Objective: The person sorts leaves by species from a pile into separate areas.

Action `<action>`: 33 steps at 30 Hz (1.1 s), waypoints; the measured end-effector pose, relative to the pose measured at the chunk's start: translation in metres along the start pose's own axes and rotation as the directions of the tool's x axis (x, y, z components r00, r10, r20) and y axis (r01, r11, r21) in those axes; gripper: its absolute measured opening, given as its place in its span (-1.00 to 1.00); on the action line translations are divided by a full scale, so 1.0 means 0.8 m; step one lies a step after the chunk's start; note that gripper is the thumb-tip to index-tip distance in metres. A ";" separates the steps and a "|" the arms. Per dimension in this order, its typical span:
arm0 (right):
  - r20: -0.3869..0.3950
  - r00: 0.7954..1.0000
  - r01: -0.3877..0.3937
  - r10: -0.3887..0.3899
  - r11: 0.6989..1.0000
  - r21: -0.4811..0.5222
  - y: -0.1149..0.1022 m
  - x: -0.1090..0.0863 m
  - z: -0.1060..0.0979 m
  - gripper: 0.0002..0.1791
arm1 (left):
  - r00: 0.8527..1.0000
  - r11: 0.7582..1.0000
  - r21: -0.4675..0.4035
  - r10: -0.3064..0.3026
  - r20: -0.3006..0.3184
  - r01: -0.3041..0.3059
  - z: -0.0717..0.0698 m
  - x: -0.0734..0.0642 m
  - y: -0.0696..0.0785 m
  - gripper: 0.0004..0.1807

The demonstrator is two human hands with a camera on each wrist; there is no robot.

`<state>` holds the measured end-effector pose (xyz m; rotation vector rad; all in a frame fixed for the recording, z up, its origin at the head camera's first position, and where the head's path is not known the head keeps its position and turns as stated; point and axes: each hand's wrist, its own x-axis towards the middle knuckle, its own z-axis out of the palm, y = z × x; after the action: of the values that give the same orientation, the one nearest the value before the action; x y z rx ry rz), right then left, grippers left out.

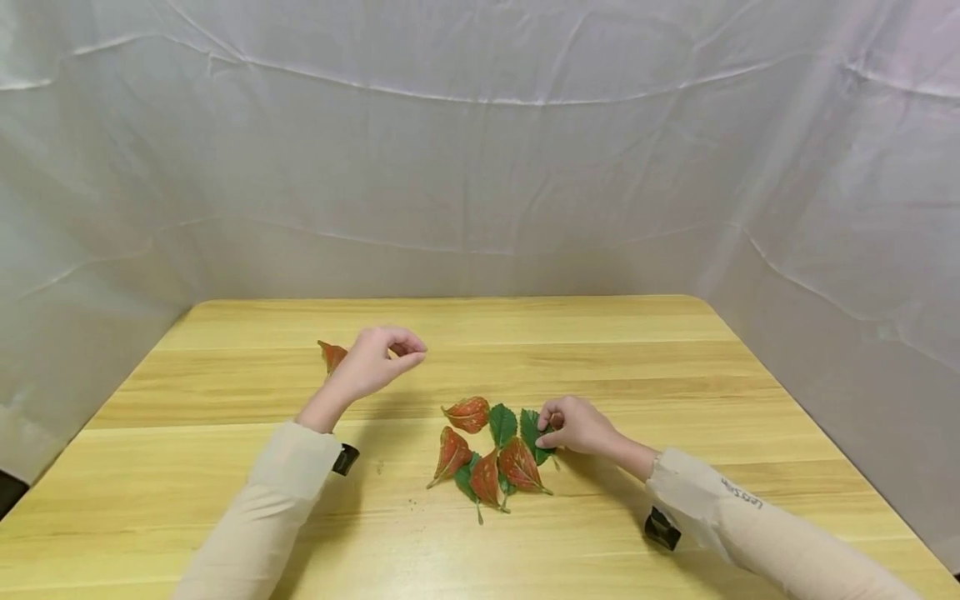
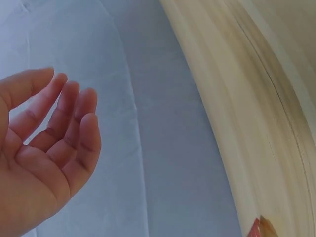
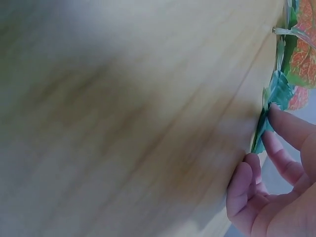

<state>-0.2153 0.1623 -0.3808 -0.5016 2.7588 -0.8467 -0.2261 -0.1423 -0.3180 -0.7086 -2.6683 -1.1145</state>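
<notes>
My right hand (image 1: 585, 427) reaches down to the rightmost green leaf (image 1: 529, 427) in a cluster on the table. In the right wrist view, the thumb and index fingertips rest on that green leaf (image 3: 260, 129), a little apart, while the other fingers curl against the tabletop. My left hand (image 1: 375, 362) hovers above the table with nothing in it, thumb and fingers loosely bent and separated. Close behind its wrist lies a single red leaf (image 1: 332, 356), partly hidden by the hand; its tip also shows low in the left wrist view.
The cluster mixes red leaves, such as one at its upper left (image 1: 468, 414) and one at its lower right (image 1: 522, 465), with green leaves, including an upper middle one (image 1: 502, 423). Several overlap. The wooden table (image 1: 637, 367) meets pale sheeting (image 1: 465, 183) behind and at the sides.
</notes>
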 end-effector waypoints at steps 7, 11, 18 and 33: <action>-0.016 1.000 0.021 -0.021 1.000 -0.006 -0.001 0.000 0.001 -0.81 | 0.997 0.998 0.059 0.000 0.080 -0.005 0.012 -0.010 0.014 -0.87; -0.019 0.999 0.042 -0.042 0.999 -0.005 -0.001 0.000 0.001 -0.80 | 0.992 0.993 0.114 -0.040 0.121 0.026 0.017 -0.018 0.018 -0.83; -0.026 0.998 0.057 -0.057 0.998 -0.021 -0.002 0.001 0.001 -0.80 | 0.987 0.994 0.106 -0.022 0.162 0.005 0.028 -0.026 0.026 -0.84; -0.021 0.998 0.058 -0.058 0.998 -0.027 -0.001 0.001 0.001 -0.80 | 0.974 1.000 0.007 -0.008 0.225 0.006 0.052 -0.041 0.033 -0.81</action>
<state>-0.2156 0.1604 -0.3810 -0.5835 2.7908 -0.8340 -0.1832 -0.1089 -0.3417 -0.8735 -2.8599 -1.0864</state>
